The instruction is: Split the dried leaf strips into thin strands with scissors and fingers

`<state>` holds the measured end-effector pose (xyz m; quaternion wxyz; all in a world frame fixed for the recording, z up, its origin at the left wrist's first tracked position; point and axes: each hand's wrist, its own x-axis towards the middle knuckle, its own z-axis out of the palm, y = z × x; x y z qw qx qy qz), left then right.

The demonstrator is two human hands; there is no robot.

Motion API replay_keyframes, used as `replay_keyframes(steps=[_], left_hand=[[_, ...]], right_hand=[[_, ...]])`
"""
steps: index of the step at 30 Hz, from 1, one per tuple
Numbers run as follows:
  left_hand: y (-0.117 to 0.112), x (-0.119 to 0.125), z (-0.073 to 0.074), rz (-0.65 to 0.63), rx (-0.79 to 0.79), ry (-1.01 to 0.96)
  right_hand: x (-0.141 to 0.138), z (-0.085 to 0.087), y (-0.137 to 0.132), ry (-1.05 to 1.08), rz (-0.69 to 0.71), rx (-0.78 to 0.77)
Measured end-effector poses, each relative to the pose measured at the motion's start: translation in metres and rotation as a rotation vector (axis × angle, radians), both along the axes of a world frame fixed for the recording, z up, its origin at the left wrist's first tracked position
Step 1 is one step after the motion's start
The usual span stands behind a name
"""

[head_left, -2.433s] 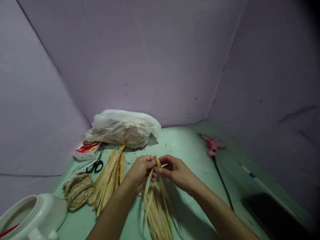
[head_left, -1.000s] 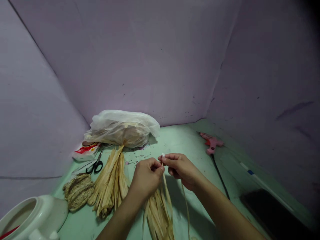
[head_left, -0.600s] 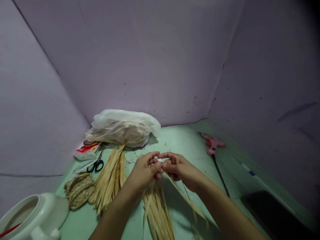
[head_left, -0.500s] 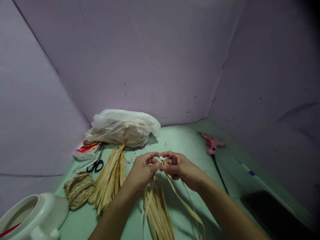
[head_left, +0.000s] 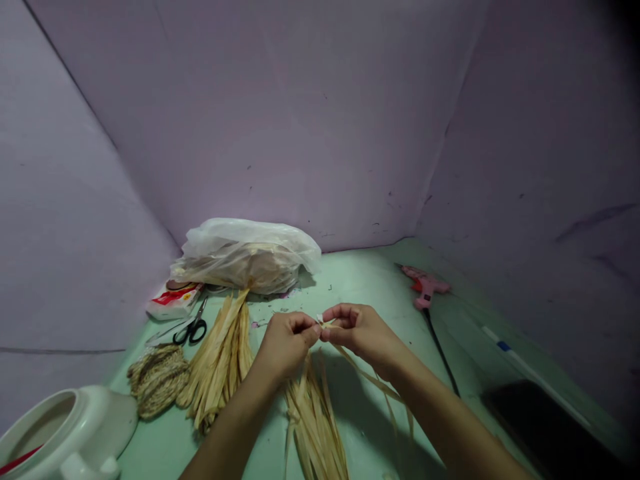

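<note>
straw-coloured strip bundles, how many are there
2: a yellowish strip bundle right of black-handled scissors, a paler strip bundle at bottom centre; the translucent white plastic bag may hide more.

On my remote feed I see the left hand (head_left: 284, 343) now curling its index finger down; half a second ago it arched up to meet the index fingertip of the right hand (head_left: 364, 335). The pale strip (head_left: 371, 380), lately drooping in a low curve, slants straighter towards the right forearm (head_left: 434, 408).

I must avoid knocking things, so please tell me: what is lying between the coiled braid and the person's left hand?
In the head view, a bundle of dry strips lies between the coiled braid and the left hand.
</note>
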<state>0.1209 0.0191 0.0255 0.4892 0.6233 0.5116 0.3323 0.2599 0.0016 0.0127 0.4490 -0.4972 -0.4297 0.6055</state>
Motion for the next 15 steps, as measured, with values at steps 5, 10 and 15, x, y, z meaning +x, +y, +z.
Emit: replay_keyframes(steps=[5, 10, 15], left_hand=[[-0.0024, 0.0002, -0.0003, 0.022, -0.01, 0.0], [-0.0013, 0.0001, 0.0004, 0.043, -0.048, -0.008], [-0.0014, 0.0034, -0.0042, 0.171, 0.088, 0.091]], right_hand=[[-0.0012, 0.0018, -0.0006, -0.005, 0.008, -0.011], [-0.0017, 0.002, -0.0036, -0.137, 0.003, 0.074], [0.001, -0.0004, -0.0058, -0.497, -0.088, 0.243]])
